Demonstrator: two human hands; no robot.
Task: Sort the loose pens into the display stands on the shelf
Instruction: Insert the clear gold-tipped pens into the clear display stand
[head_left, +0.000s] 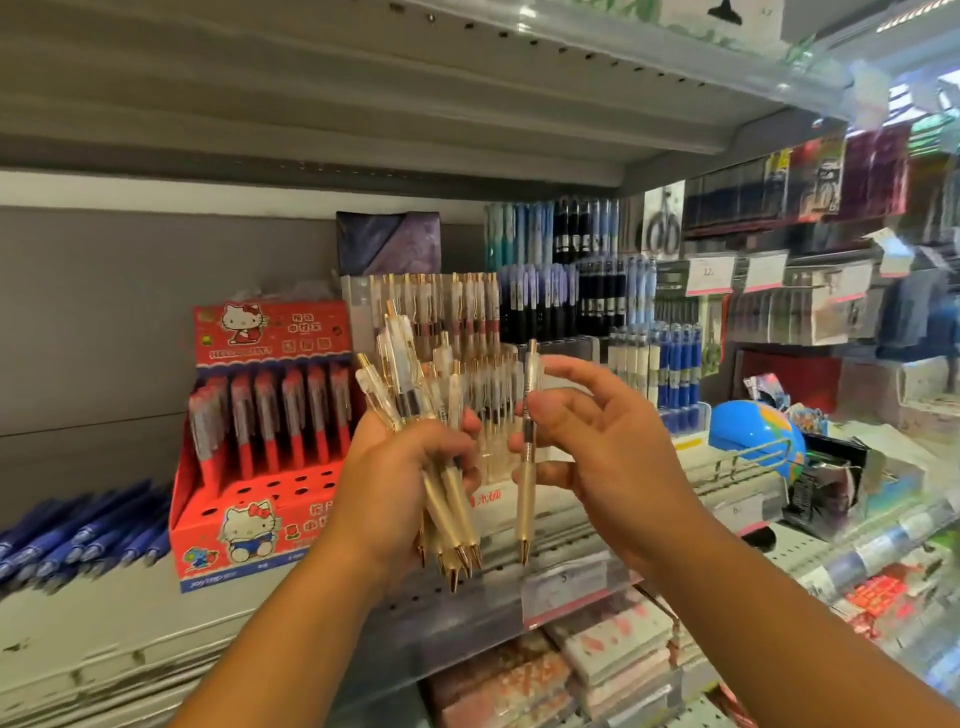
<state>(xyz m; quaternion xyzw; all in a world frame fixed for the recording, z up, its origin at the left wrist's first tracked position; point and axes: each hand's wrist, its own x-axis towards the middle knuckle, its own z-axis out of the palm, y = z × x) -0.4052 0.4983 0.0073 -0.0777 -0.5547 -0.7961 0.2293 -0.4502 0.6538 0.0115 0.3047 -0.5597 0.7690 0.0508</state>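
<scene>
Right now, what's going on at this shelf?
A person is sorting pens at a stationery shelf. The left hand grips a bunch of cream-and-gold pens, tips down. The right hand pinches a single matching pen, held upright beside the bunch. Just behind the hands, a clear display stand holds more pens of that kind. A red stand of red pens sits to its left, and loose blue pens lie on the shelf at the far left.
</scene>
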